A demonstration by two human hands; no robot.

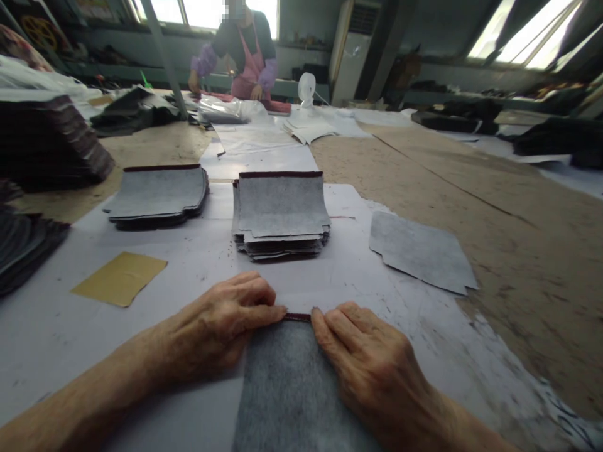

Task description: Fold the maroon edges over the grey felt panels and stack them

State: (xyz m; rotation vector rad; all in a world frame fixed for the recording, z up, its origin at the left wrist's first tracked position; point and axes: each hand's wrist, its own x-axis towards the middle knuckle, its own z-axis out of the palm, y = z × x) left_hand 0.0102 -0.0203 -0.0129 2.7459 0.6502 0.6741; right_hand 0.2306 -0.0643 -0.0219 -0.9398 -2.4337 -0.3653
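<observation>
A grey fabric piece point(292, 389) lies flat on the white paper in front of me, with a narrow dark red folded edge point(298, 317) along its far end. My left hand point(230, 317) has its fingers curled, thumb and fingertips pressed on the left end of that edge. At the right end, my right hand point(365, 348) presses the same edge with thumb and bent fingers. Only a short stretch of the edge shows between the two thumbs. Beyond my hands sits a stack of grey pieces point(282, 204) whose top one has a dark red edge.
Another stack of grey pieces point(160, 191) stands farther left. A single grey piece point(421, 251) lies to the right, a yellow-brown sheet point(120, 278) to the left. Tall dark stacks point(47, 141) line the left side. Across the table a person in a pink apron point(252, 53) stands.
</observation>
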